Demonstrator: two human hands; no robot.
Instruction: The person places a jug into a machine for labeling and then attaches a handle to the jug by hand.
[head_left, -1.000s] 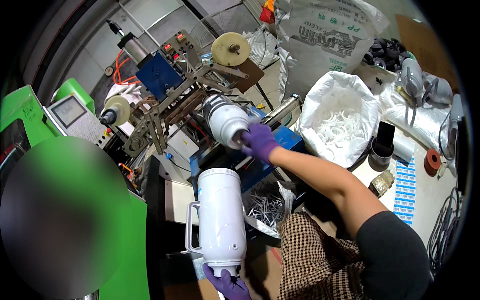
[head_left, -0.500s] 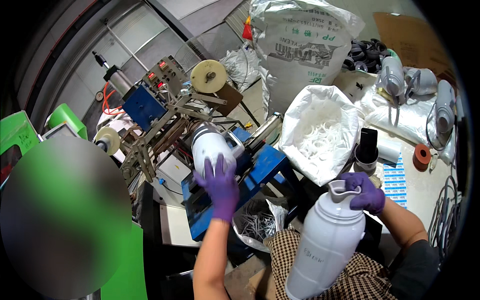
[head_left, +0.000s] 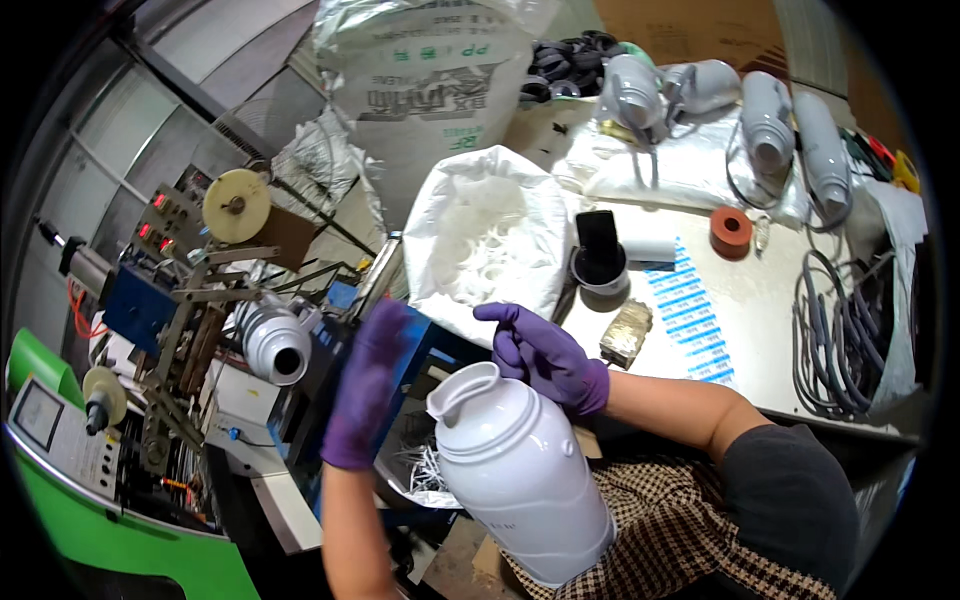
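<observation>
A pale grey plastic thermos jug shell point(head_left: 520, 470) with a pouring spout leans tilted on my lap, its spout toward the upper left. Just behind its rim is my right hand point(head_left: 555, 362) in a purple glove, index finger stretched out and the other fingers loosely bent. It grips nothing that I can see; whether it touches the rim I cannot tell. My left hand point(head_left: 372, 385), also gloved in purple, is raised left of the jug and smeared by motion, so its fingers are unclear. Another grey jug shell point(head_left: 274, 342) sits in the machine point(head_left: 190, 300) to the left.
A white sack point(head_left: 420, 270) of white plastic rings stands ahead. On the table lie a phone in a cup point(head_left: 600, 268), a blue-and-white label sheet point(head_left: 690, 315), a brown roll point(head_left: 731, 233) and grey straps point(head_left: 840, 330). Several grey shells point(head_left: 767, 120) lie at the back right.
My left hand has come off the shell in the machine and moved right. My right hand has let go of the lap jug's neck. The view has swung right.
</observation>
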